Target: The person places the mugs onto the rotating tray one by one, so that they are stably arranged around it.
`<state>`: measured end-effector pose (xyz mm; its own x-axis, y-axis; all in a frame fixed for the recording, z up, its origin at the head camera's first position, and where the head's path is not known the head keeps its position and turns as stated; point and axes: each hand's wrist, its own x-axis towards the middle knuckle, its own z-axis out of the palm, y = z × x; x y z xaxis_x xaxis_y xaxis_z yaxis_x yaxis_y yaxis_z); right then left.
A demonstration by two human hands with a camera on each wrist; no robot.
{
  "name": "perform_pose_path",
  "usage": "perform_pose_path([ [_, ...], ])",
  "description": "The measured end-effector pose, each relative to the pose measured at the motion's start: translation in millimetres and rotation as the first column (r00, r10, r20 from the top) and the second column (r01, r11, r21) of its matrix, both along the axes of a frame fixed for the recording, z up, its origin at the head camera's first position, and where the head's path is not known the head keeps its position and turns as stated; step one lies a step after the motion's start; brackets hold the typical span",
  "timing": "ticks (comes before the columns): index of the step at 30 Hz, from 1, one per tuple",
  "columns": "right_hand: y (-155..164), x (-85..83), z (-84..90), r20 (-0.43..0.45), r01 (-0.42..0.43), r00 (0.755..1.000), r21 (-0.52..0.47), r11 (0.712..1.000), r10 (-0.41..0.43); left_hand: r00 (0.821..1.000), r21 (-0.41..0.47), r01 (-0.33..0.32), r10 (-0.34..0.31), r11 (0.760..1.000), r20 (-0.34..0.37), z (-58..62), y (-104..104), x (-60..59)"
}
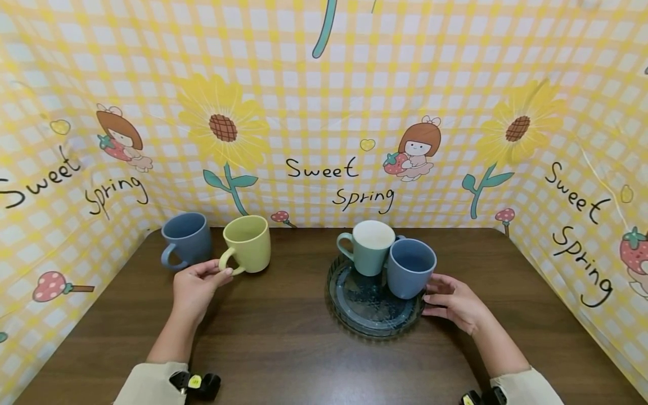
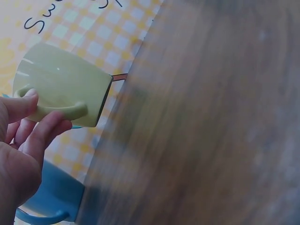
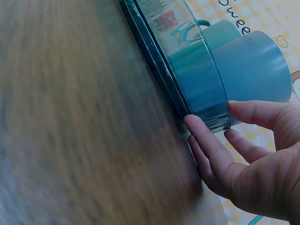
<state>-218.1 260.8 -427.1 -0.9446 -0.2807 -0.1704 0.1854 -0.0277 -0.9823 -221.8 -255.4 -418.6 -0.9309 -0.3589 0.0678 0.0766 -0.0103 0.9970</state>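
Observation:
My left hand (image 1: 194, 287) pinches the handle of a yellow-green mug (image 1: 253, 247) between thumb and fingers. Cloth shows between the mug's base and the tabletop in the left wrist view. Beside it, to the left, a dark blue mug (image 1: 194, 239) stands upright on the table. On the right, a round clear tray (image 1: 364, 318) with a raised wall and dark base carries a teal mug (image 1: 368, 253) with a white inside and a grey-blue mug (image 1: 407, 275). Fingertips of my right hand (image 1: 455, 301) touch the tray's right side, spread along its wall in the right wrist view.
The brown wooden table (image 1: 283, 360) ends at the back against a yellow checked cloth (image 1: 314, 118), which also closes off both sides. The two mugs on the tray sit close together towards its back and right.

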Motion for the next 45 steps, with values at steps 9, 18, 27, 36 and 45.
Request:
perform_pose_path([
  [9, -1.9, 5.4, 1.6, 0.001, -0.002, 1.000, -0.007, 1.000, 0.002, 0.999, 0.015, 0.024, -0.023, 1.000, -0.042, 4.3, 9.3, 3.2],
  [18, -3.6, 9.2, 0.2, 0.005, 0.018, 1.000, -0.034, 0.999, -0.018, 0.996, 0.045, 0.050, -0.047, 0.998, -0.070, 8.4, 17.6, 5.3],
  [27, -6.9, 16.4, 0.4, 0.012, 0.043, 0.999, -0.035, 0.998, -0.043, 0.994, 0.036, 0.068, -0.064, 0.997, -0.083, 12.0, 25.5, 3.8],
  [36, -11.8, 22.9, 2.7, 0.032, 0.099, 0.995, -0.027, 0.995, -0.098, 0.990, 0.020, 0.086, -0.083, 0.996, -0.112, 16.4, 34.9, 4.1],
  [45, -11.0, 26.1, 3.6, 0.036, 0.084, 0.996, -0.046, 0.995, -0.082, 0.985, 0.046, 0.115, -0.108, 0.992, -0.137, 20.0, 47.4, 6.9],
])
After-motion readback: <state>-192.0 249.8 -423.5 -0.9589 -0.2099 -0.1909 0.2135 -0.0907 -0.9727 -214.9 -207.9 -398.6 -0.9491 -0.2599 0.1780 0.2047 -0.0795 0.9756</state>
